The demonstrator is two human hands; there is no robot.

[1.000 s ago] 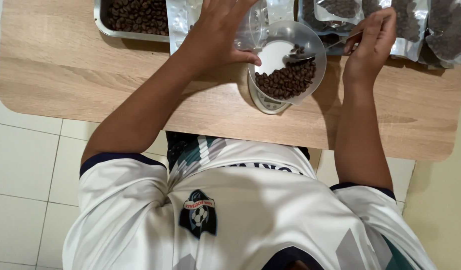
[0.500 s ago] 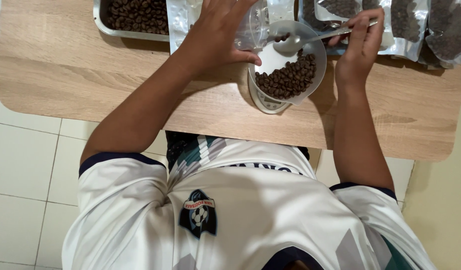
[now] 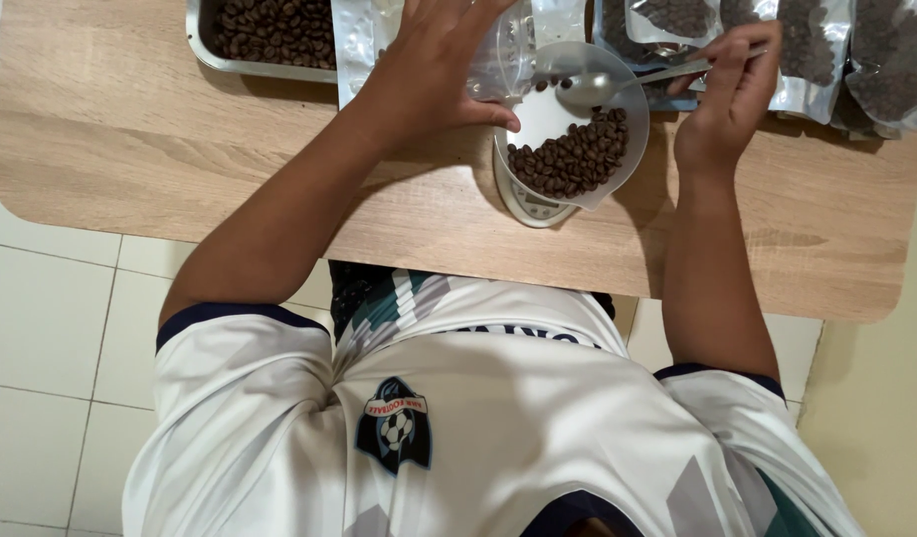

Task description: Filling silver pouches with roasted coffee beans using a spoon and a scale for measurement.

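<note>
Head view: left hand [image 3: 429, 75] gripped a clear pouch [image 3: 508, 50] at the far table [image 3: 130, 149] edge, fingers spread, thumb touching the clear bowl [image 3: 538, 124] of coffee beans [image 3: 573, 159]. Right hand [image 3: 727, 99] pinched a metal spoon [image 3: 618, 85], its scoop over the bowl. Bowl sat on a small scale [image 3: 528, 207]; bean tray [image 3: 270, 35] far left, filled bags [image 3: 846, 60] far right.

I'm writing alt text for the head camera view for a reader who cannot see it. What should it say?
Seen from above, a person's right hand holds a metal spoon over a clear bowl of coffee beans on a small scale, while the left hand holds a clear bag beside it. A metal tray of beans and filled bags line the wooden table.
</note>
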